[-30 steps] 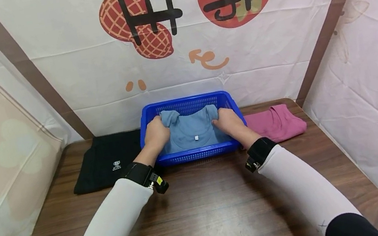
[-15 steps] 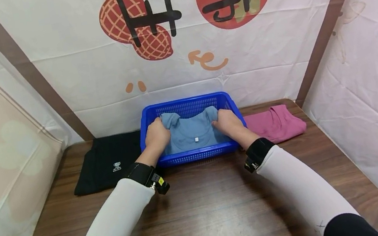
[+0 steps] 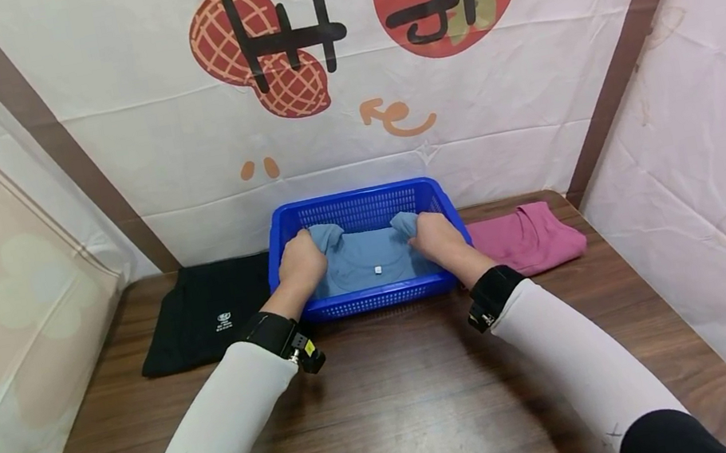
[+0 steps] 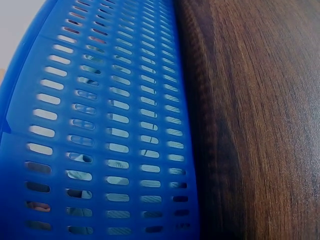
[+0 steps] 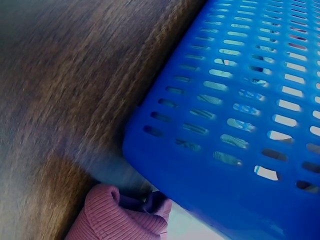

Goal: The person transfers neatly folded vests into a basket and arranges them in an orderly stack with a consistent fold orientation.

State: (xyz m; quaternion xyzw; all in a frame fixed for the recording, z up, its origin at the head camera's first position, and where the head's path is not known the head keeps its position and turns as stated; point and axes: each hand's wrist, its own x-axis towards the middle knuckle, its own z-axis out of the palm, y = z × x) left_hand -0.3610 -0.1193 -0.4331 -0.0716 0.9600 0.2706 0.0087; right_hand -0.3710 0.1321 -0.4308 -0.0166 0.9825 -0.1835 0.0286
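A light blue shirt (image 3: pixel 368 256) with a small white neck label lies inside the blue plastic basket (image 3: pixel 380 302). My left hand (image 3: pixel 301 263) grips the shirt's left shoulder within the basket. On the other side, my right hand (image 3: pixel 436 236) holds the right shoulder, thumb against the cloth. Both wrist views are mostly filled by the slotted basket wall (image 4: pixel 107 115), and the hands themselves are out of sight there. Bits of pale blue cloth show through the slots.
A folded black garment (image 3: pixel 203 311) with a small white print lies left of the basket. To its right is a folded pink garment (image 3: pixel 525 238), whose ribbed part (image 5: pixel 112 215) shows in the right wrist view. A printed white curtain (image 3: pixel 189 152) hangs behind the wooden table (image 3: pixel 410 412).
The shirt's neck and shoulders have sunk lower in the basket, and the raised collar has flattened. Both hands have lowered slightly with them, keeping their hold.
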